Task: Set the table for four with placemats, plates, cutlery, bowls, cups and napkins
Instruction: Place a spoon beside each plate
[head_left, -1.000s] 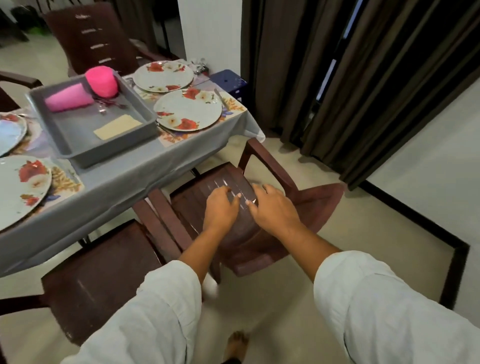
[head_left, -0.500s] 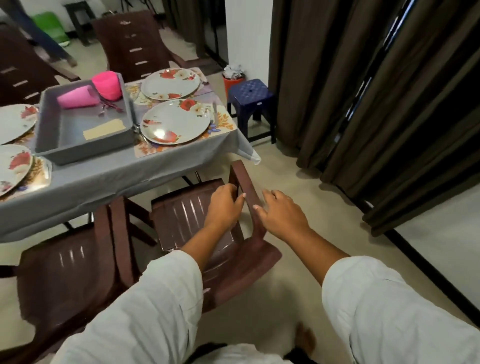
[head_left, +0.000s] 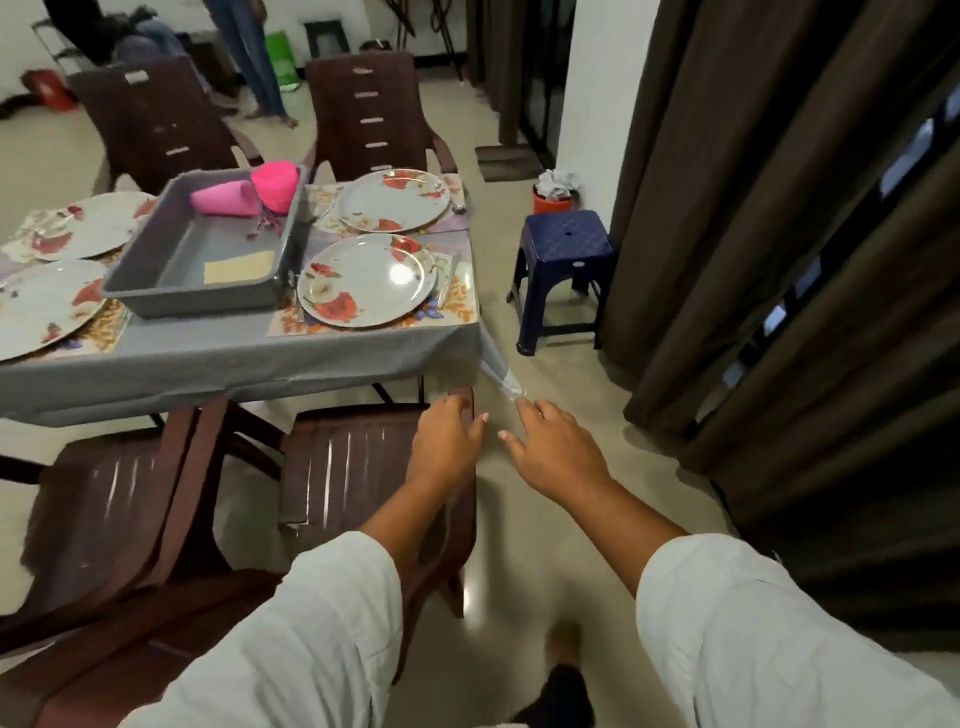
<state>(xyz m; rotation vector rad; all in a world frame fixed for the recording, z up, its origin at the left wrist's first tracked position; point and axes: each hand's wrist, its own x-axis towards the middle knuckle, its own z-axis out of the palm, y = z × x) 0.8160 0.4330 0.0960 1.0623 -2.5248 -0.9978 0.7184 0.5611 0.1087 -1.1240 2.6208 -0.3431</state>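
Observation:
Four flowered plates lie on placemats on the grey-clothed table (head_left: 249, 358); the nearest plate (head_left: 366, 280) has a knife (head_left: 448, 280) at its right, and the far right plate (head_left: 392, 200) has a spoon (head_left: 458, 208) beside it. A grey tray (head_left: 156, 296) holds two pink cups (head_left: 275, 184), some cutlery (head_left: 265, 223) and a beige napkin (head_left: 240, 266). My left hand (head_left: 447, 447) rests on the right arm of a brown chair (head_left: 353, 462), fingers loose. My right hand (head_left: 556, 452) hovers open over the floor, holding nothing.
A second brown chair (head_left: 109, 509) stands to the left, and two more (head_left: 371, 109) are at the table's far side. A blue stool (head_left: 563, 249) and a red bin (head_left: 553, 200) sit right of the table. Dark curtains (head_left: 779, 234) line the right. A person's legs (head_left: 254, 57) stand far back.
Both hands lay on the chair seat a second ago, then my left hand gripped its arm. Now the right hand is off the chair and the view has lifted toward the table.

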